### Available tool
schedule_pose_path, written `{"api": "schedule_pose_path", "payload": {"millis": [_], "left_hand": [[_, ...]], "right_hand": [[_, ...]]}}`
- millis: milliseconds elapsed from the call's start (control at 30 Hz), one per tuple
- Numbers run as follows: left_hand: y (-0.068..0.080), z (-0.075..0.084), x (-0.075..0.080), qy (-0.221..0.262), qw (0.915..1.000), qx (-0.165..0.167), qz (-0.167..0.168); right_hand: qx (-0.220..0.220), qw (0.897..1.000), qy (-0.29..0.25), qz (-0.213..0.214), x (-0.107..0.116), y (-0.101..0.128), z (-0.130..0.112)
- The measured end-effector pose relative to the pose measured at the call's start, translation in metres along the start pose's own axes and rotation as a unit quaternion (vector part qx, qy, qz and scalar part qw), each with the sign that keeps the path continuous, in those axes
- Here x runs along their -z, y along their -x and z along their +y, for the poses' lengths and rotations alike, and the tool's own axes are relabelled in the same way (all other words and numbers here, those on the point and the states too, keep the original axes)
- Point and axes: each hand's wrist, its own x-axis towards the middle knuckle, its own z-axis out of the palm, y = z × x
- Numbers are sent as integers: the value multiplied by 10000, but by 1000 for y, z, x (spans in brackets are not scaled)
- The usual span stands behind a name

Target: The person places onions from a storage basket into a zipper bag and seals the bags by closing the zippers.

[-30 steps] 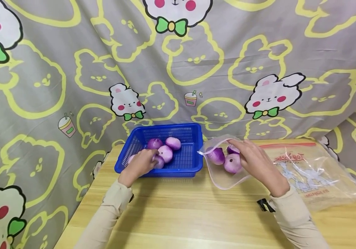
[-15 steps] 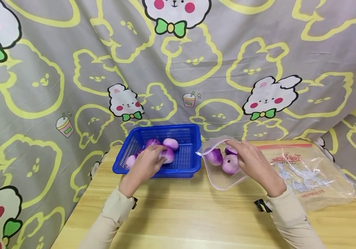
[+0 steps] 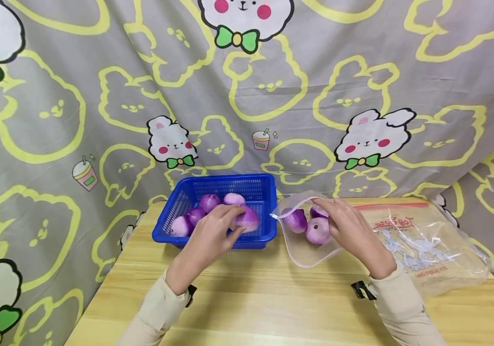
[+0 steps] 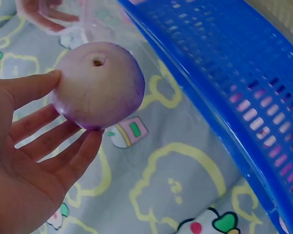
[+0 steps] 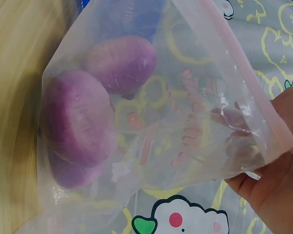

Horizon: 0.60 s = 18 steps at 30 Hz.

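The left hand [image 3: 212,238] grips a purple onion [image 3: 247,218], held at the hand's 2 o'clock over the near right part of the blue basket [image 3: 257,188]; thumb and fingers curl round it. Three more onions [image 3: 209,202] lie in the basket at the hand's 11 o'clock. The right hand [image 3: 350,230] pinches the rim of the clear zip bag [image 3: 305,252] on the counter [image 3: 272,298], holding its mouth open; bagged onions [image 3: 317,230] sit at that hand's 9 o'clock.
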Motion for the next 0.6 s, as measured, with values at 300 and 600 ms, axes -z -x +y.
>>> {"api": "schedule_pose_path", "payload": {"millis": [300,600], "left_hand": [[0,30,2,210,9987,-419,199],[-1,52,-3,378,9950,-887,260]], "right_hand": [[-66,10000,66,8,0,1,-1],[-86,9999,71,-26,-1,2,-3]]}}
